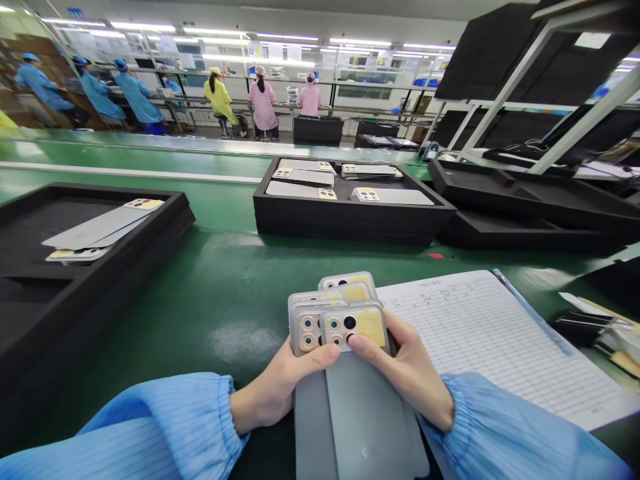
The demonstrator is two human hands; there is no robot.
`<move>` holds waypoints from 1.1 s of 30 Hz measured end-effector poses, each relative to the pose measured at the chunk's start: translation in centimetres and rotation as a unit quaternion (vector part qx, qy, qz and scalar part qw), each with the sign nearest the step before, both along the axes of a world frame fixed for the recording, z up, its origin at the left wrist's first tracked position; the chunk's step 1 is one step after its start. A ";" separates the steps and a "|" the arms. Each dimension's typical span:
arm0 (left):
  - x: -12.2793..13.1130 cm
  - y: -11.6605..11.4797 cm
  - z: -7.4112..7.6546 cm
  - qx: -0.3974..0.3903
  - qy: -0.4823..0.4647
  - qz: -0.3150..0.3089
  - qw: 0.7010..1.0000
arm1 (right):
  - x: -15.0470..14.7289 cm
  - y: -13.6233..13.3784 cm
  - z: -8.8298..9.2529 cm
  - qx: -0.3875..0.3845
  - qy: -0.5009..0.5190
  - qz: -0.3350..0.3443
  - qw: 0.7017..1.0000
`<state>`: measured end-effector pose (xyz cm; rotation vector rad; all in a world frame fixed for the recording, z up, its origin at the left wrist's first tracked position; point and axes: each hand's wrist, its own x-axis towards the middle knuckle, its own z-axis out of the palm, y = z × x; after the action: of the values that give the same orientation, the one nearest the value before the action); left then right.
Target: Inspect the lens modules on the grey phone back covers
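Between both hands is a fanned stack of grey phone back covers (pixel 367 413), their camera ends pointing away from me. Round lens openings and yellow film show at those ends. My left hand (pixel 283 380) is closed on the stack's left side, thumb lying across the front covers. On the right side my right hand (pixel 407 367) grips too, its thumb pressed by the camera openings of the top cover. The fingers under the stack are hidden. Just right of the stack lies a clipboard with a gridded paper sheet (pixel 500 340).
A black tray (pixel 350 223) holding several covers stands ahead on the green bench (pixel 225 287). Another black tray (pixel 125 267) with a few covers is at left. Stacked black trays (pixel 540 200) sit at right, below a metal frame (pixel 520 80). People work in the background.
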<state>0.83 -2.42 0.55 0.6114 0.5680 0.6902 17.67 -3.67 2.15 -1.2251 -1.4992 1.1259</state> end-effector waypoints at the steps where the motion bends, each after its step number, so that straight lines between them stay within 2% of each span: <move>1: -0.1 0.1 -0.1 -0.015 -0.004 0.002 1.000 | 0.2 0.1 0.1 -0.007 0.006 -0.001 1.000; 6: -0.6 0.3 -0.7 -0.064 -0.042 -0.013 0.997 | 1.5 0.9 0.5 -0.036 0.085 -0.043 0.995; 9: -0.5 0.4 -0.5 -0.057 -0.036 -0.015 0.998 | 2.4 1.4 1.1 -0.048 0.159 -0.093 0.982; 12: -0.4 0.4 0.0 -0.028 -0.051 -0.038 0.998 | 3.1 1.8 1.4 -0.078 0.185 -0.104 0.974; 14: -0.3 0.3 0.2 -0.013 -0.059 -0.052 0.997 | 3.3 2.1 1.3 -0.068 0.164 -0.101 0.979; 18: -0.3 0.2 0.1 -0.005 -0.050 -0.059 0.997 | 3.3 2.4 0.6 0.006 0.077 -0.103 0.992; 24: -0.3 0.2 0.4 0.015 -0.040 -0.033 0.999 | 2.6 2.0 0.0 0.061 -0.053 -0.026 0.996; 30: -0.3 0.1 0.2 0.027 -0.034 -0.025 0.999 | 1.6 1.0 -0.2 0.058 -0.052 -0.029 0.997; 33: -0.3 0.1 0.1 0.021 -0.037 -0.010 0.999 | 1.2 0.7 -0.3 0.074 -0.067 -0.053 0.994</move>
<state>0.54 -2.36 0.63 0.6264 0.4787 0.7043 18.84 -2.98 1.84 -1.2810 -1.5686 0.8616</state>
